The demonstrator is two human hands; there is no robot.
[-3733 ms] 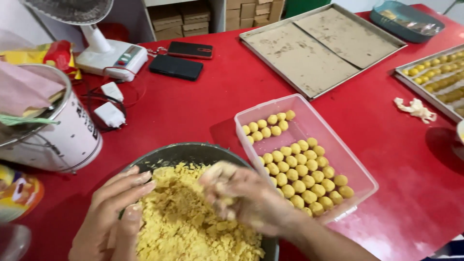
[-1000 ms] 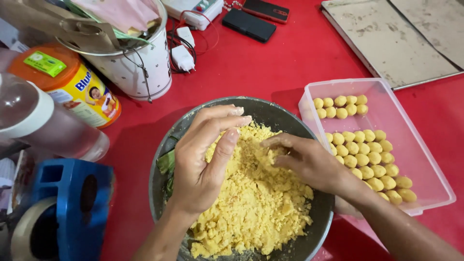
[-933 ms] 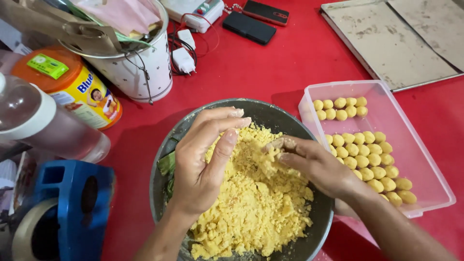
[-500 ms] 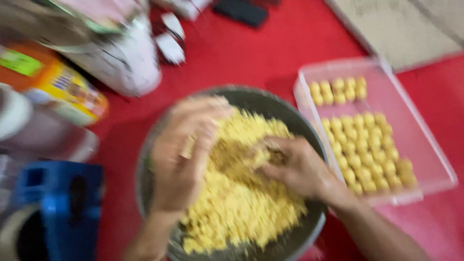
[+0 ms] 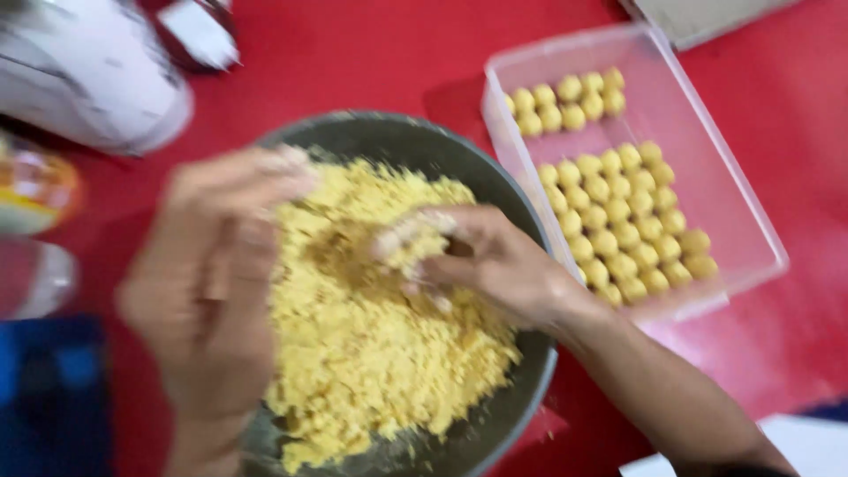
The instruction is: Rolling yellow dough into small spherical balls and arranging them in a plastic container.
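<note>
Both hands work in the yellow crumbly dough (image 5: 380, 353) that fills the grey bowl (image 5: 415, 141) at the middle of the red counter (image 5: 371, 53). The left hand (image 5: 216, 291), blurred, lies spread over the dough at 9 o'clock. The right hand (image 5: 495, 265) pinches a bit of dough at the centre. A clear tray (image 5: 707, 177) of dough balls (image 5: 618, 221) sits at 2 o'clock, just beside the bowl.

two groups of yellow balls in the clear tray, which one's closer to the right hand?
The larger group, filling the tray's near end beside the right hand. The small cluster sits apart at the far end.
</note>
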